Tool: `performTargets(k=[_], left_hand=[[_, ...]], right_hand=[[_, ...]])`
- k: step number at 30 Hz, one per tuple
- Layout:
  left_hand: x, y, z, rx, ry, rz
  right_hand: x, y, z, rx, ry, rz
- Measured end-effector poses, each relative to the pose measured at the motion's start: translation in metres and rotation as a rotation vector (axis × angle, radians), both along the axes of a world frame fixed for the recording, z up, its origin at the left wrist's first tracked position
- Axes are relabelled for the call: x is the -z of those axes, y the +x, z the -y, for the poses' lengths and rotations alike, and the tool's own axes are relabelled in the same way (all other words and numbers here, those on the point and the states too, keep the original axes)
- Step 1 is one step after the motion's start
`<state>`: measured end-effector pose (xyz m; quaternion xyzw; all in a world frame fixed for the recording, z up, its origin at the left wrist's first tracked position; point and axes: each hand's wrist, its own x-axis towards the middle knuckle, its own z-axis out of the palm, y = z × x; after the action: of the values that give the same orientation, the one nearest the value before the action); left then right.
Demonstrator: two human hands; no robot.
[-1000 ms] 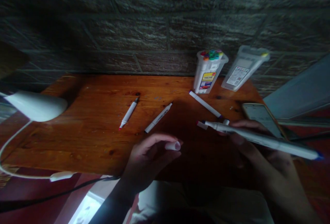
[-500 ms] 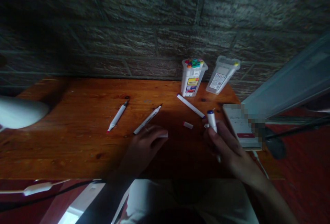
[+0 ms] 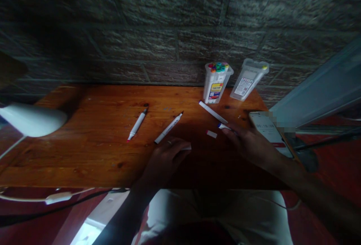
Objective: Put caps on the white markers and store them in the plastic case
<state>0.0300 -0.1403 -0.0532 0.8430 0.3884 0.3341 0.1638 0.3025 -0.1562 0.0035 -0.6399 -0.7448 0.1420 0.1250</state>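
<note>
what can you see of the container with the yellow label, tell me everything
The container is tall, seemingly clear plastic, with a flared rim. Its front label is yellow above, dark blue and red below. Open-topped, it holds white markers with red, orange, teal and yellow ends. It stands upright on the wooden table near the wall; neither the left hand nor the right hand touches it. A loose marker lies close by its base.

From here I see a small white plastic cap [image 3: 187, 148] lengthwise between my left fingers [image 3: 182, 144]. A white marker with a blue end [image 3: 223, 126] pokes out leftward from my right fingers [image 3: 233, 135], its barrel mostly hidden behind them.
</note>
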Motion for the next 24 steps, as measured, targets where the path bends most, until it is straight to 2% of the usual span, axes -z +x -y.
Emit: performTargets(k=[4,7,10,13,16,19,21,24], left_hand=[[0.003,0.001,-0.001,0.001,-0.025,0.041],[0.002,0.002,-0.002,-0.002,-0.030,0.059],[-0.001,0.003,0.000,0.024,-0.045,0.079],[-0.004,0.003,0.003,0.047,-0.100,0.121],[-0.009,0.004,0.008,-0.001,-0.169,0.130],[-0.016,0.008,0.013,-0.056,-0.253,0.138],[-0.020,0.013,0.016,-0.055,-0.281,0.178],[-0.025,0.022,0.018,-0.021,-0.259,0.244]], right_hand=[[-0.007,0.000,-0.002,-0.027,-0.072,0.238],[-0.013,-0.006,-0.003,0.046,-0.169,0.444],[-0.015,-0.008,-0.003,0.117,-0.206,0.485],[-0.012,0.002,-0.001,0.095,-0.219,0.438],[-0.008,0.020,0.005,-0.015,-0.194,0.299],[-0.009,0.029,0.017,-0.095,-0.065,0.059],[-0.015,0.025,0.026,-0.078,-0.040,-0.177],[-0.032,0.010,0.039,0.000,-0.080,-0.584]])
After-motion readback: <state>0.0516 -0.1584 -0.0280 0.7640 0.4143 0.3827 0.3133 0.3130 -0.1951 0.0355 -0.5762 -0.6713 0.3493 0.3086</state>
